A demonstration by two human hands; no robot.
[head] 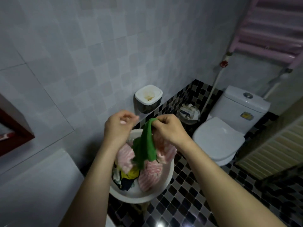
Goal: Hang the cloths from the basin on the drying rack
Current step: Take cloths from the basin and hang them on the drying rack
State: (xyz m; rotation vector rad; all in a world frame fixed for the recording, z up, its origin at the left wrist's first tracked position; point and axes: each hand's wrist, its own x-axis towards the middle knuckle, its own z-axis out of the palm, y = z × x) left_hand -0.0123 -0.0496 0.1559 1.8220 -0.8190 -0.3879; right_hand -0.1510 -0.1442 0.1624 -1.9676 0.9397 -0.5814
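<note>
A white basin [165,181] sits on the floor below my hands, holding pink striped cloths [150,172] and a yellow and dark cloth [129,176]. My right hand [167,126] pinches the top edge of a green cloth [144,145], which hangs down over the basin. My left hand [118,125] is just left of it, fingers curled with nothing visibly in them. The pink drying rack [270,30] is mounted on the wall at the top right, far above the basin.
A white toilet [229,125] stands at the right, with a small waste bin [188,113] beside it. A white wall-mounted box [148,99] hangs behind my hands. A white appliance [37,185] fills the lower left. A slatted radiator [270,153] stands at the right.
</note>
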